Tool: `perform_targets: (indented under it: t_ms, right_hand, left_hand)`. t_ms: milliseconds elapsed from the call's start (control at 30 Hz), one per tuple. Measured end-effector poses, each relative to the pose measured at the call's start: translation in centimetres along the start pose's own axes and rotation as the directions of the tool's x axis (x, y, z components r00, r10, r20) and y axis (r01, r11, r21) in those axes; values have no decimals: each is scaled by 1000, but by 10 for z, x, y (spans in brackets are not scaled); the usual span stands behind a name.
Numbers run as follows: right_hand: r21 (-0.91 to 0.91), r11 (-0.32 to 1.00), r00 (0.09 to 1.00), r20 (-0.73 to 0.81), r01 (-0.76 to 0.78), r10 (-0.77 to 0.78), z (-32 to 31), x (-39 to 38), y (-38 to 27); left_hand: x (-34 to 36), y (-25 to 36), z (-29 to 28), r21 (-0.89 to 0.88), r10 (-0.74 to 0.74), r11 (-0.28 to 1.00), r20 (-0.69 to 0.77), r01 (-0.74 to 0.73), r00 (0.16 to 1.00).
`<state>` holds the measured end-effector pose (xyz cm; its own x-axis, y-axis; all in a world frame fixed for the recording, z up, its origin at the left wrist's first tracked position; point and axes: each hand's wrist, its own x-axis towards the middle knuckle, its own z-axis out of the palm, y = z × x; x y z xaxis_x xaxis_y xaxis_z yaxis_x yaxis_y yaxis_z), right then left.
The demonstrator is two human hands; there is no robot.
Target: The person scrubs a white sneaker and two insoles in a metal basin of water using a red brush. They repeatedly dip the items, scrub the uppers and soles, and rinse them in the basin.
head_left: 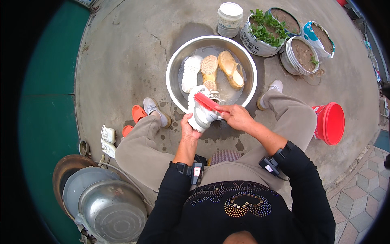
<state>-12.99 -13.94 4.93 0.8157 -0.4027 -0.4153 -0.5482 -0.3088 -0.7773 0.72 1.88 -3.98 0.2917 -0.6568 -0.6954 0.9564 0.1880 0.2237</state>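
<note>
My left hand grips a white sneaker by its heel end, above the near rim of a wide metal basin. My right hand is closed round the handle of a red scrubbing brush, whose bristles rest against the side of the sneaker. Inside the basin, in cloudy water, lie another white shoe with its sole up, a tan clog also sole up, and a second tan clog with its opening up. My fingers partly hide the held sneaker.
A lidded white tub, a planter of leafy greens and a soil-filled bucket stand beyond the basin. A red bucket lies right of my leg. Orange shoes, white shoes and stacked metal pans are at left.
</note>
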Motion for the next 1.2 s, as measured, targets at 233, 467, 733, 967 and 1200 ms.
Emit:
perform_targets:
  t_ms: [233, 467, 733, 967, 1200]
  right_hand:
    - [90, 975, 964, -157, -201, 213, 48, 19, 30]
    - [-92, 968, 972, 12, -234, 236, 71, 13, 32]
    - [-17, 961, 960, -56, -274, 273, 69, 16, 35]
    - [-61, 953, 945, -164, -296, 283, 55, 7, 22]
    - [-222, 972, 961, -278, -74, 9, 76, 19, -4]
  left_hand:
    - [-16, -2, -59, -316, -320, 893, 52, 320, 946]
    - [-8, 5, -88, 57, -196, 972, -343, 228, 919]
    - [-28, 11, -58, 536, 101, 820, -480, 200, 872]
    - [-22, 5, -54, 633, 124, 743, -449, 217, 885]
    - [-28, 1, -47, 626, 132, 758, -420, 182, 898]
